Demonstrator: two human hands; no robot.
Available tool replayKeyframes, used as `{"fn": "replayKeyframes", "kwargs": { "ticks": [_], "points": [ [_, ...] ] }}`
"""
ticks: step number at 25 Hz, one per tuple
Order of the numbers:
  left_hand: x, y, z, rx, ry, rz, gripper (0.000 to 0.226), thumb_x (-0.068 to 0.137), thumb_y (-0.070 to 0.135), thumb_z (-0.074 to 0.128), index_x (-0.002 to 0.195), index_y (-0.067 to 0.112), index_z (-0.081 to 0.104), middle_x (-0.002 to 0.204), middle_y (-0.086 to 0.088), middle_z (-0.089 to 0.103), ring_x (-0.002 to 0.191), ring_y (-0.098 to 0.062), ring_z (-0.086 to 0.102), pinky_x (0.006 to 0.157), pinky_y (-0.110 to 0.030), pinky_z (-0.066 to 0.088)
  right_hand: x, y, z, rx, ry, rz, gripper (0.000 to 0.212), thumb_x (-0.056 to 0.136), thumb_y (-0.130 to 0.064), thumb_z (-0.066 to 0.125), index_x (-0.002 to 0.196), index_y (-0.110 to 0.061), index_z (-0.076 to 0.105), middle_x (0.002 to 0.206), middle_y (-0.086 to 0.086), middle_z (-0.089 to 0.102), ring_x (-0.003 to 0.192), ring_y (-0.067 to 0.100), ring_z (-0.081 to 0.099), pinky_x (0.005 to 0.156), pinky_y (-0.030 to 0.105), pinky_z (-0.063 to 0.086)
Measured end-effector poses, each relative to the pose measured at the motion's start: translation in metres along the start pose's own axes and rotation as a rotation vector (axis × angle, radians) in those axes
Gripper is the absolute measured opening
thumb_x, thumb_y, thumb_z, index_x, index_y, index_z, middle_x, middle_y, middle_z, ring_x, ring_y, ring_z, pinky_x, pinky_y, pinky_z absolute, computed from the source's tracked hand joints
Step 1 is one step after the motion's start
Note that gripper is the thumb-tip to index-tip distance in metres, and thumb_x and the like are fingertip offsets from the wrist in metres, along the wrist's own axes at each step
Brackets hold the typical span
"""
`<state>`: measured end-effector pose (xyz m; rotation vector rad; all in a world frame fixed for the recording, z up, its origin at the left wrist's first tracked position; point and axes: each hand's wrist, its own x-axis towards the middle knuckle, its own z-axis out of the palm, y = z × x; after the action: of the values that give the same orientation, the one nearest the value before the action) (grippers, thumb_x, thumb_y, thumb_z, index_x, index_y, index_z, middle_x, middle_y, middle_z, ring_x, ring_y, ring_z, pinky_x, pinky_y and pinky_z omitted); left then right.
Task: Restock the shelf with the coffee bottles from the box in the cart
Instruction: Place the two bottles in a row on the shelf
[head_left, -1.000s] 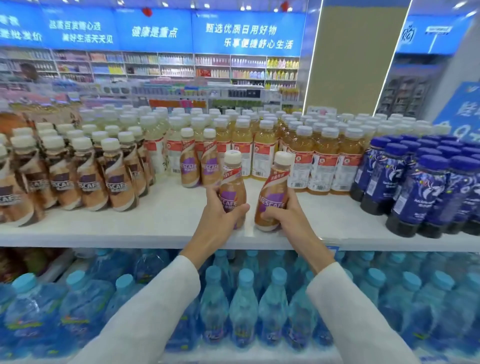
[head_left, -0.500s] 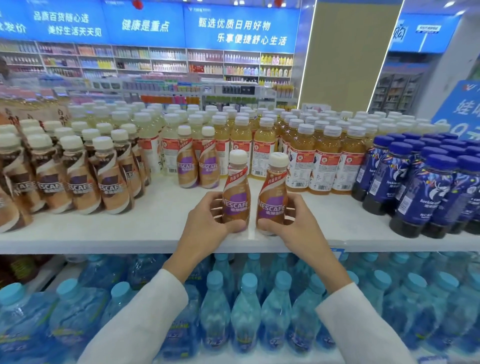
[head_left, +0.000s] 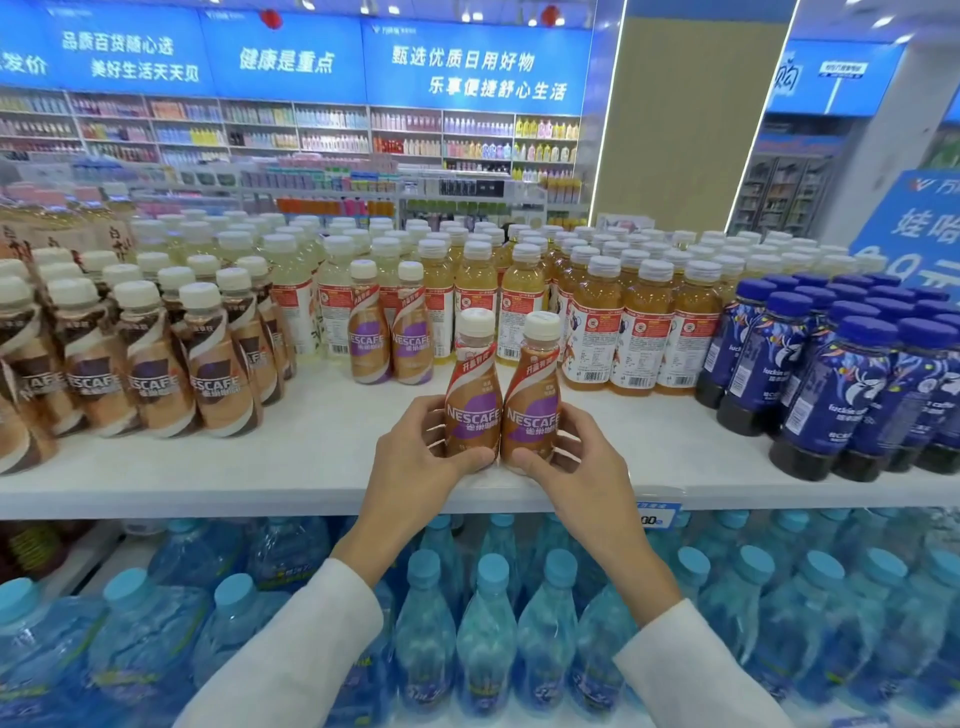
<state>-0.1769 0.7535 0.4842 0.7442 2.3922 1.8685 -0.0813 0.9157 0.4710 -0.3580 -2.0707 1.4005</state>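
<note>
Plainly, from the head camera, a left coffee bottle (head_left: 474, 395) and a right coffee bottle (head_left: 535, 400) are seen standing upright and touching each other on the shelf (head_left: 311, 457), near its front edge and about midway along it. The left coffee bottle is gripped low on its body by the left hand (head_left: 415, 457), and the right coffee bottle likewise by the right hand (head_left: 576, 467). On each, the thumb is laid across the front and the fingers are curled behind.

Both are judged to be full, so fairly weighty for their size, stiff enough not to be crushed, and smooth in their printed sleeves, so a loose hold could slip. The wide lower body is judged the best place for a hold; the narrow neck under the white cap would steer less well.

Bare shelf is left behind the pair, up to two matching bottles (head_left: 389, 338) at the back. Brown coffee bottles (head_left: 156, 374) are packed towards the shelf's left end, dark blue bottles (head_left: 841, 389) towards its right end, and amber juice bottles (head_left: 639, 322) along its back. A push straight back is judged to have room. A tip over the front edge could drop a bottle onto the water bottles (head_left: 488, 623) under the shelf. No box or cart is in view.
</note>
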Motion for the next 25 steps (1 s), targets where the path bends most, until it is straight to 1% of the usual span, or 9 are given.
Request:
{"fn": "replayKeyframes", "kwargs": {
  "ticks": [2, 4, 6, 9, 13, 16, 19, 21, 25],
  "points": [
    [-0.001, -0.001, 0.0, -0.002, -0.019, 0.011, 0.076, 0.072, 0.03, 0.091, 0.138, 0.027, 0.053, 0.131, 0.007, 0.067, 0.112, -0.008, 0.065, 0.093, -0.022, 0.055, -0.001, 0.0, 0.001, -0.003, 0.011, -0.002, 0.06, 0.08, -0.03, 0.086, 0.128, -0.042, 0.051, 0.119, -0.027, 0.063, 0.104, -0.012, 0.061, 0.088, 0.016, 0.054],
    [-0.004, -0.002, 0.003, 0.008, -0.005, 0.026, 0.078, 0.071, 0.038, 0.091, 0.139, 0.029, 0.054, 0.129, 0.012, 0.065, 0.11, -0.002, 0.064, 0.083, -0.01, 0.052, -0.003, -0.001, 0.001, -0.004, 0.02, 0.001, 0.065, 0.08, -0.035, 0.086, 0.134, -0.038, 0.05, 0.125, -0.024, 0.061, 0.111, -0.007, 0.06, 0.095, 0.021, 0.053],
    [-0.004, -0.002, 0.007, 0.056, 0.073, 0.043, 0.08, 0.067, 0.047, 0.091, 0.137, 0.031, 0.056, 0.124, 0.013, 0.059, 0.105, 0.001, 0.061, 0.075, -0.007, 0.048, -0.005, -0.001, 0.001, -0.03, 0.058, 0.0, 0.069, 0.077, -0.042, 0.086, 0.136, -0.039, 0.05, 0.126, -0.024, 0.06, 0.111, -0.005, 0.06, 0.093, 0.02, 0.053],
    [0.001, -0.003, 0.014, 0.151, 0.155, 0.032, 0.074, 0.067, 0.049, 0.09, 0.133, 0.032, 0.059, 0.111, 0.013, 0.055, 0.093, 0.0, 0.061, 0.072, -0.011, 0.046, -0.002, -0.001, 0.005, -0.074, 0.099, -0.003, 0.059, 0.076, -0.038, 0.087, 0.124, -0.045, 0.054, 0.114, -0.024, 0.066, 0.1, -0.007, 0.065, 0.084, 0.017, 0.055],
    [0.026, 0.0, 0.018, 0.096, 0.18, 0.007, 0.062, 0.071, 0.032, 0.09, 0.126, 0.029, 0.06, 0.11, 0.012, 0.067, 0.096, -0.005, 0.066, 0.08, -0.018, 0.051, 0.03, -0.005, 0.015, -0.123, 0.086, 0.021, 0.054, 0.074, -0.032, 0.089, 0.115, -0.041, 0.055, 0.107, -0.021, 0.068, 0.096, -0.001, 0.067, 0.084, 0.024, 0.056],
    [0.057, 0.003, 0.023, 0.07, 0.211, -0.013, 0.05, 0.077, 0.019, 0.087, 0.117, 0.021, 0.057, 0.112, 0.006, 0.071, 0.103, -0.015, 0.069, 0.087, -0.027, 0.053, 0.066, -0.006, 0.03, -0.149, 0.069, 0.02, 0.052, 0.077, -0.031, 0.086, 0.117, -0.035, 0.054, 0.112, -0.014, 0.068, 0.101, 0.008, 0.065, 0.088, 0.03, 0.053],
    [0.082, 0.004, 0.035, 0.067, 0.271, -0.033, 0.047, 0.082, 0.014, 0.083, 0.12, 0.017, 0.055, 0.126, -0.004, 0.061, 0.113, -0.024, 0.064, 0.094, -0.031, 0.05, 0.097, -0.003, 0.042, -0.128, 0.075, 0.032, 0.057, 0.079, -0.026, 0.085, 0.127, -0.026, 0.054, 0.118, -0.009, 0.065, 0.105, 0.011, 0.062, 0.09, 0.029, 0.05],
    [0.092, 0.002, 0.046, 0.118, 0.337, -0.068, 0.047, 0.085, 0.015, 0.08, 0.125, 0.013, 0.055, 0.138, -0.01, 0.049, 0.12, -0.03, 0.057, 0.1, -0.036, 0.046, 0.112, 0.003, 0.046, -0.135, 0.098, 0.039, 0.054, 0.078, -0.024, 0.086, 0.121, -0.026, 0.054, 0.116, -0.006, 0.067, 0.106, 0.015, 0.064, 0.088, 0.031, 0.051],
    [0.101, 0.001, 0.061, 0.151, 0.379, -0.058, 0.05, 0.09, 0.013, 0.074, 0.134, 0.009, 0.051, 0.145, -0.012, 0.044, 0.13, -0.032, 0.049, 0.107, -0.042, 0.045, 0.125, 0.011, 0.051, -0.149, 0.141, 0.04, 0.051, 0.078, -0.024, 0.086, 0.113, -0.031, 0.05, 0.115, -0.004, 0.066, 0.105, 0.018, 0.065, 0.089, 0.035, 0.054]
  ]
}}
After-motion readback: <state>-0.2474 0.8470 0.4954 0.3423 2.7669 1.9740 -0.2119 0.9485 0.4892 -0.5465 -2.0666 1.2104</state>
